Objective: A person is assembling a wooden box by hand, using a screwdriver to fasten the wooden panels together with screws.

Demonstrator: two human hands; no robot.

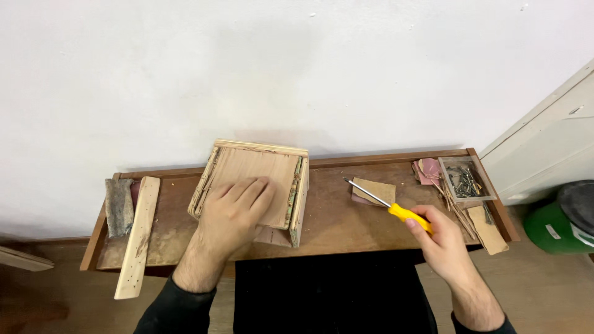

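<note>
1. Plain white wall fills the background behind a narrow brown wooden workbench (346, 216) with a raised back rim; bare floor shows below it

2. Near the middle of the bench lies a small wooden box frame (260, 179) with a flat panel on top, its right side board standing on edge

3. Left hand (235, 213) lies flat and open, palm down, on the panel of the box frame, fingers spread toward the wall

4. Right hand (442, 241) is closed around the yellow handle of a screwdriver (387, 203), whose metal shaft points up and left, toward the box frame but well apart from it

5. Just under the shaft lies a brown piece of sandpaper (374, 190) on the bench, between the two hands

6. At the right end sits a small open wooden tray of screws and nails (465, 180), with pink and tan paper scraps (428, 170) beside it and thin wood strips (479, 226) reaching past the bench edge

7. At the left end a pale wooden slat with small holes (137, 238) lies lengthwise and overhangs the front edge; a rough grey block (119, 206) lies just beside it

8. Far right, a white door or cabinet panel (547, 145) leans in, and a green container with a dark lid (566, 218) stands on the floor

9. Dark sleeves cover both forearms near the lower edge
</note>
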